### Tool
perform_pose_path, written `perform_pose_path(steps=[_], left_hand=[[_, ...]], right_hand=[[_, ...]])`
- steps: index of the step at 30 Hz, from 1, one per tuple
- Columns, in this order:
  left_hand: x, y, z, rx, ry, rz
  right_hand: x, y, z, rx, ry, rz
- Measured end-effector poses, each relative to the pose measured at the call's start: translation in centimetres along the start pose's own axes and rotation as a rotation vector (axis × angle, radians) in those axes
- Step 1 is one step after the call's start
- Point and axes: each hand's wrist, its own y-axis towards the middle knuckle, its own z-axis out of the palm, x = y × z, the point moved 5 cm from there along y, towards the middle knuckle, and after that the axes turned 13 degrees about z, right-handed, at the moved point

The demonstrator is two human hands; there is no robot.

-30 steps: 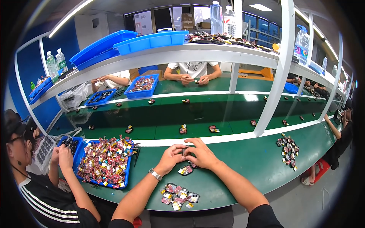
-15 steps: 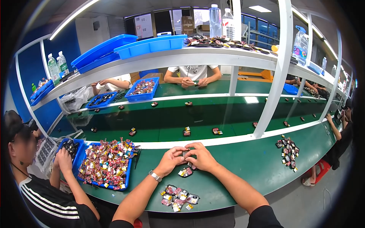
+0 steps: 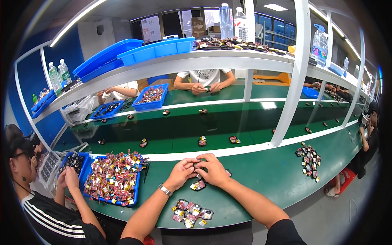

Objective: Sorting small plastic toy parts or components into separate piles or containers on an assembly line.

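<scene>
My left hand (image 3: 181, 173) and my right hand (image 3: 213, 169) meet over the green table (image 3: 253, 183), fingertips pinched together on a small dark piece, mostly hidden by the fingers. A watch with a metal band circles my left wrist. Just below the hands lies a small black casing with a pink and yellow-white insert (image 3: 198, 185). Part of another black casing (image 3: 228, 173) shows beside my right hand. Closer to my body sits a loose cluster of similar black casings (image 3: 191, 212) with pink, white and yellow parts.
At the left, a blue tray (image 3: 137, 192) is heaped with pink, yellow and white small parts. A co-worker (image 3: 53, 212) handles black pieces beside it. More casings (image 3: 309, 161) lie at the right. A white rail (image 3: 245, 145) and post (image 3: 290, 81) border the green conveyor belt (image 3: 183, 134).
My hands stay together on the small piece, with slight finger movement. A casing beside my right hand has come into sight. Pieces on the near belt have shifted slightly right.
</scene>
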Motion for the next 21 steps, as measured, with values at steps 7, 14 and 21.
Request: perform_pose_path(steps=[7, 14, 21], left_hand=[[0.0, 0.0, 0.0, -0.01, -0.007, 0.006], [0.0, -0.2, 0.3, -0.038, 0.04, 0.057], [-0.2, 0.1, 0.0, -0.062, 0.028, 0.092]], right_hand=[[-0.9, 0.0, 0.4, -0.026, 0.112, 0.053], [-0.3, -0.2, 0.4, -0.04, 0.115, 0.058], [1.0, 0.1, -0.2, -0.025, 0.092, -0.045]])
